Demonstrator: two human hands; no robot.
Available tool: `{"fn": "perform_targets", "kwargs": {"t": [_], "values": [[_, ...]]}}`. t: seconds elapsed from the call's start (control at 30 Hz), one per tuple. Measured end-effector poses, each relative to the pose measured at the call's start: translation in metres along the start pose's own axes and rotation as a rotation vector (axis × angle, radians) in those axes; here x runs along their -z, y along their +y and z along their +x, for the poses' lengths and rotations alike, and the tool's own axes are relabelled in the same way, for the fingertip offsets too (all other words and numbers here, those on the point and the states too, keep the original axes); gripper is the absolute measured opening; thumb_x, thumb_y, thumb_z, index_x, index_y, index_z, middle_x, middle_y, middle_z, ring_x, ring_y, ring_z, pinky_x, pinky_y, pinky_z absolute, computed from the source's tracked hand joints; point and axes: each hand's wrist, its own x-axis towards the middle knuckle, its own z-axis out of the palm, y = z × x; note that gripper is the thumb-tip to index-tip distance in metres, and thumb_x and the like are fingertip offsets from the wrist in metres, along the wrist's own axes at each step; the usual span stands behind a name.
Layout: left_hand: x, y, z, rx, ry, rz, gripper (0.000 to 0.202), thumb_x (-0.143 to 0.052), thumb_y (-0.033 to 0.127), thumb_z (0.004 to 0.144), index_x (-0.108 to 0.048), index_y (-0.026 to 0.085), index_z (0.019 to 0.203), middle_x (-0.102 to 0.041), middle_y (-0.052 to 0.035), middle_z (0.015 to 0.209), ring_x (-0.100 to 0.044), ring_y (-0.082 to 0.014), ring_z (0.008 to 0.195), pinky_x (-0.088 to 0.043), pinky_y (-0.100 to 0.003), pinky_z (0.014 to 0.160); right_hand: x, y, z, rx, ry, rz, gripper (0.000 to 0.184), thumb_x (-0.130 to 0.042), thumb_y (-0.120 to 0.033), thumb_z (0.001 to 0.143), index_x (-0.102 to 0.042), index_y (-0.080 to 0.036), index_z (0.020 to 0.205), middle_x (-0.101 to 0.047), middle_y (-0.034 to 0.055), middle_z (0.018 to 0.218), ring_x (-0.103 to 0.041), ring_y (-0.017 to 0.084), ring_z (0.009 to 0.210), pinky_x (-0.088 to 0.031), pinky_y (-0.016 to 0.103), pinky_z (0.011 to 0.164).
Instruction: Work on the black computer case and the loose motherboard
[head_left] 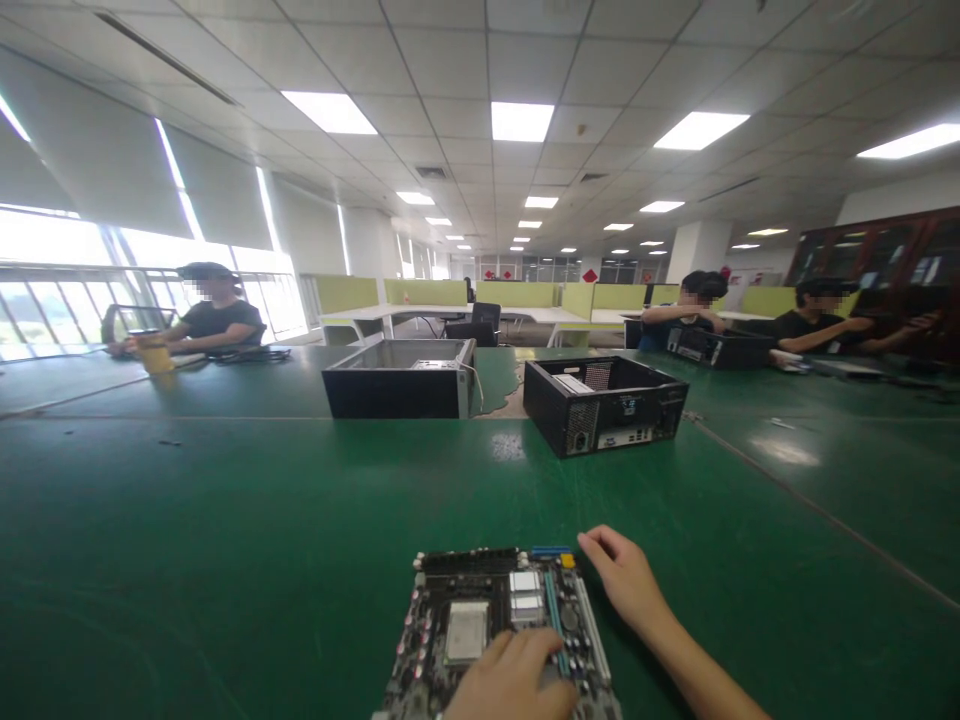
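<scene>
Both hands steady the motherboard [499, 625] at lower centre: left hand [514, 680] resting flat on it, right hand [626, 585] with fingers loosely spread touching its corner; press evenly, I'd judge.

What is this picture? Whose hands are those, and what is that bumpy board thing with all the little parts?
The camera sits on a person's head, looking forward and down, so the hands are that person's own. The bumpy board is a computer motherboard lying on a big green table. The left hand rests on top of it, and the right hand touches its far right corner. Neither hand grips anything. Farther back stand two opened computer cases, a silver-black one and a black one. Other people sit at the table's far side.
</scene>
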Motion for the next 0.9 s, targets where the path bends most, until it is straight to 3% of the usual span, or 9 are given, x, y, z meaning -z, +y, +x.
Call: {"fn": "perform_targets", "kwargs": {"t": [0.13,0.27,0.43,0.53,0.67,0.77,0.9], "values": [[0.055,-0.023,-0.012,0.032,0.014,0.001,0.035,-0.056,0.027,0.081,-0.055,0.029,0.116,-0.044,-0.0034,0.140,-0.047,-0.0254,0.121,-0.039,-0.041,0.105,-0.002,-0.002,-0.003,0.002,-0.040,-0.056,0.038,-0.047,-0.053,0.083,-0.055,-0.019,0.067,-0.052,-0.0020,0.063,-0.049,0.016,0.065,-0.038,0.026,0.064],[0.085,-0.050,-0.022,0.160,0.037,-0.027,0.033,-0.048,0.028,0.086,-0.056,0.027,0.118,-0.047,-0.0045,0.138,-0.046,-0.0231,0.123,-0.035,-0.040,0.108,-0.001,-0.008,-0.005,0.001,-0.070,-0.087,0.036,-0.045,-0.050,0.084,-0.053,-0.020,0.067,-0.051,-0.0019,0.064,-0.048,0.015,0.065,-0.037,0.025,0.063],[0.101,-0.111,-0.035,0.295,0.042,-0.010,0.038,-0.047,0.035,0.085,-0.057,0.030,0.122,-0.044,-0.0015,0.144,-0.038,-0.0237,0.132,-0.028,-0.042,0.112,0.001,-0.010,-0.006,-0.021,-0.099,-0.101,0.035,-0.045,-0.049,0.085,-0.055,-0.019,0.069,-0.053,-0.0011,0.067,-0.050,0.016,0.067,-0.038,0.026,0.063],[0.107,-0.158,-0.052,0.372,0.088,0.017,0.038,-0.043,0.037,0.086,-0.060,0.035,0.120,-0.045,0.0023,0.143,-0.043,-0.0224,0.130,-0.030,-0.042,0.111,0.000,-0.011,-0.007,-0.016,-0.099,-0.104,0.034,-0.046,-0.047,0.086,-0.055,-0.019,0.069,-0.054,-0.0008,0.068,-0.051,0.016,0.067,-0.038,0.026,0.063],[0.109,-0.213,-0.075,0.468,0.180,0.062,0.040,-0.040,0.035,0.085,-0.062,0.032,0.118,-0.044,0.0015,0.143,-0.047,-0.0234,0.126,-0.032,-0.041,0.110,-0.002,-0.011,-0.007,0.014,-0.109,-0.127,0.032,-0.046,-0.044,0.086,-0.056,-0.019,0.069,-0.055,-0.0005,0.068,-0.051,0.016,0.068,-0.038,0.026,0.064],[0.108,-0.242,-0.088,0.510,0.241,0.068,0.041,-0.041,0.037,0.083,-0.063,0.031,0.118,-0.047,0.0015,0.141,-0.046,-0.0245,0.127,-0.030,-0.041,0.110,-0.003,-0.010,-0.006,0.034,-0.095,-0.146,0.031,-0.047,-0.043,0.085,-0.055,-0.019,0.068,-0.054,-0.0005,0.067,-0.051,0.016,0.067,-0.038,0.026,0.064],[0.109,-0.266,-0.100,0.582,0.251,0.063,0.044,-0.044,0.037,0.079,-0.063,0.029,0.118,-0.047,0.0001,0.141,-0.051,-0.0272,0.122,-0.034,-0.041,0.108,-0.002,-0.011,-0.007,0.027,-0.106,-0.138,0.029,-0.047,-0.042,0.084,-0.055,-0.019,0.068,-0.055,-0.0003,0.067,-0.052,0.016,0.068,-0.038,0.026,0.065]]}}
